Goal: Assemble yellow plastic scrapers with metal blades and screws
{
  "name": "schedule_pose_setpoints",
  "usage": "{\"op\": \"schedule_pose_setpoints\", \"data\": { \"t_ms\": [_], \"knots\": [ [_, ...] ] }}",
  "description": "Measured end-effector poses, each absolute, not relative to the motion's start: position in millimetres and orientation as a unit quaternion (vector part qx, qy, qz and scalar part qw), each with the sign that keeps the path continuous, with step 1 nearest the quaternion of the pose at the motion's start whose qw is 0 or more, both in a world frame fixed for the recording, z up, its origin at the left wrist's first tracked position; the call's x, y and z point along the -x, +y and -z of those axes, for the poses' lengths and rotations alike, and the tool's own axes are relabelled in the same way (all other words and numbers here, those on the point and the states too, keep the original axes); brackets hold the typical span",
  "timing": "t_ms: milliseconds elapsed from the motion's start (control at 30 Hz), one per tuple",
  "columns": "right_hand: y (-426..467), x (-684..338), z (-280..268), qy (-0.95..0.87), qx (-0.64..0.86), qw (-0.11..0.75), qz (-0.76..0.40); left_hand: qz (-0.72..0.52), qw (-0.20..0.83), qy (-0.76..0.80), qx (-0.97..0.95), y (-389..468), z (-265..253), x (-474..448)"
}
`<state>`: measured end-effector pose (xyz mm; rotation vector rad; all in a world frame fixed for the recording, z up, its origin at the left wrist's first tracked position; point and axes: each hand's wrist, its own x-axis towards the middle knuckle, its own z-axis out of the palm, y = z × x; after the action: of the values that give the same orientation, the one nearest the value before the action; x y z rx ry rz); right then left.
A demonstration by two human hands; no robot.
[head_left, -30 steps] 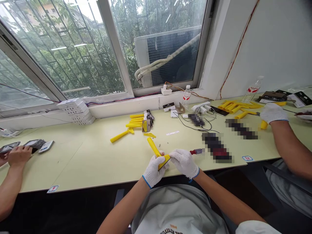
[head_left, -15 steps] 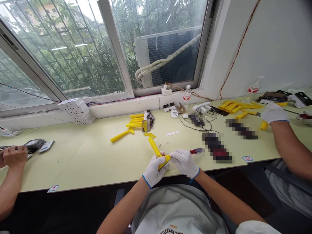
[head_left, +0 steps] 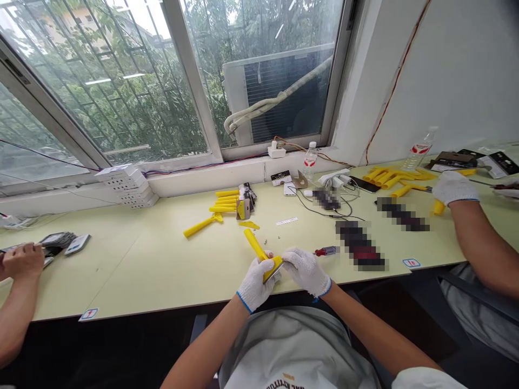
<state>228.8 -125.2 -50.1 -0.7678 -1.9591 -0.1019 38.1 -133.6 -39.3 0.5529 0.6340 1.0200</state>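
A yellow scraper [head_left: 255,246] with a metal blade edge is in my gloved left hand [head_left: 256,285], whose fingers wrap round its head. Its handle points away from me, up and to the left. My gloved right hand [head_left: 306,270] is closed, with its fingertips pinched at the right corner of the scraper's head; the fingers partly hide that corner. Just beyond the right hand lies a screwdriver [head_left: 325,251] with a red and clear handle. Tiny metal pieces [head_left: 266,241] lie past the scraper, near a loose flat yellow part [head_left: 248,225].
Several yellow scrapers [head_left: 225,201] with packaging cards lie farther back, and one more scraper [head_left: 201,225] lies left of them. A white strip [head_left: 286,221], cables and a water bottle [head_left: 310,161] are behind. Co-workers' hands show at left [head_left: 24,259] and right [head_left: 454,188].
The scraper's handle end has tipped slightly to the left. Both my hands stay in nearly the same place with the same hold.
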Motion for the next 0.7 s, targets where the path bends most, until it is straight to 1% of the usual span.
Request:
{"op": "schedule_pose_setpoints", "data": {
  "t_ms": [367,700],
  "knots": [
    [-127.5,-228.9,51.4,-0.798,0.341,0.494,0.06,-0.476,0.786,0.3,-0.255,-133.9,36.1,-40.5],
    [-127.2,-229.0,52.3,-0.8,0.332,0.498,0.048,-0.475,0.79,0.293,-0.253,-134.6,36.3,-39.4]
  ]
}}
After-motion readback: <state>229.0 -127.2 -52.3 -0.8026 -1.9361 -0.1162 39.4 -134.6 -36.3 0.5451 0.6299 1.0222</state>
